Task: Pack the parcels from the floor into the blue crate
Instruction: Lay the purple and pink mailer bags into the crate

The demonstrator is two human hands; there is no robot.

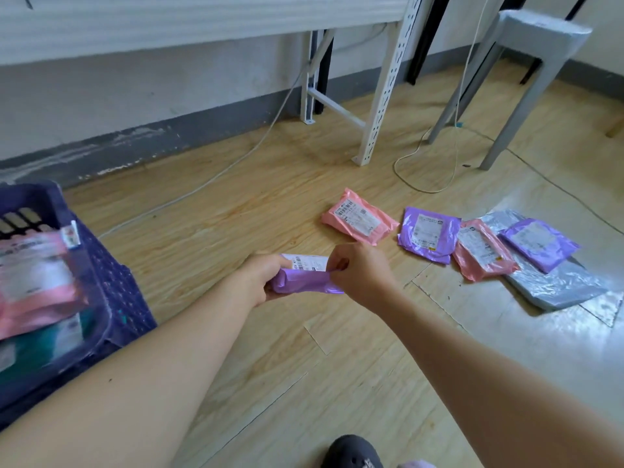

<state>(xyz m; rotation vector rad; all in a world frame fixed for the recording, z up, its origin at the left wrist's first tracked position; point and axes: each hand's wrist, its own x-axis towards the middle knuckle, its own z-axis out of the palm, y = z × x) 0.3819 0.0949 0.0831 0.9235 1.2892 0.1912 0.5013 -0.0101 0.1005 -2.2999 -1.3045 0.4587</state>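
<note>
A small purple parcel [304, 276] with a white label is held above the wooden floor between both hands. My left hand [261, 278] grips its left end and my right hand [361, 271] pinches its right end. The blue crate [114, 292] stands at the left, with a pink parcel [37, 278] and a teal one inside. On the floor to the right lie a pink parcel [359, 220], a purple parcel [429, 234], another pink parcel [483, 253], a second purple parcel [538, 243] and a grey parcel [553, 285] under it.
A white metal shelf leg [381, 96] and a grey plastic stool [526, 69] stand behind the parcels. White cables [435, 184] trail over the floor. A dark shoe [351, 452] shows at the bottom edge. The wall runs along the back.
</note>
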